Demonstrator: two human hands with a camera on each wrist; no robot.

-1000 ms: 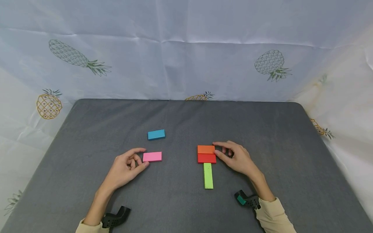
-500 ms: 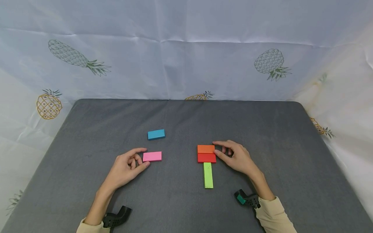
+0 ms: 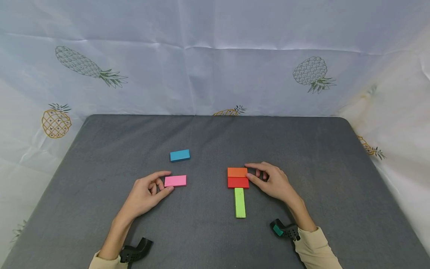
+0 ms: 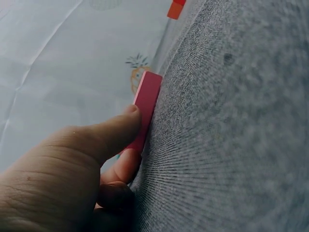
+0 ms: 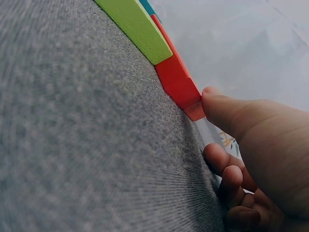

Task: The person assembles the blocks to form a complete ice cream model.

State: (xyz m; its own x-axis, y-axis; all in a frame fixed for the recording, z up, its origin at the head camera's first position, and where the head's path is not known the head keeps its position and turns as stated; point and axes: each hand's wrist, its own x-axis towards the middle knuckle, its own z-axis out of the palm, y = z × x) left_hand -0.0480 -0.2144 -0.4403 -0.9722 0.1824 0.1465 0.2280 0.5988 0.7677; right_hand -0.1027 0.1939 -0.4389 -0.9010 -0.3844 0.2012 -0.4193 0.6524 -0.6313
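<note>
A pink block (image 3: 175,181) lies flat on the grey-covered table. My left hand (image 3: 144,194) pinches its left end, index finger along the far edge and thumb along the near one. In the left wrist view the thumb presses the pink block's side. An orange block (image 3: 237,172) lies flush against a red block (image 3: 238,182). A green block (image 3: 240,203) extends from the red block's near edge. My right hand (image 3: 273,183) holds the orange block's right end between index finger and thumb. The right wrist view shows the thumb (image 5: 217,106) at the blocks' end.
A blue block (image 3: 180,155) lies apart, beyond the pink one. White cloth (image 3: 201,74) printed with pineapples hangs behind the grey table (image 3: 208,239). Each wrist wears a black camera mount, one on the left (image 3: 136,251), one on the right (image 3: 285,229).
My left thumb and index finger have slid slightly right along the pink block. The right hand and the other blocks stay where they were.
</note>
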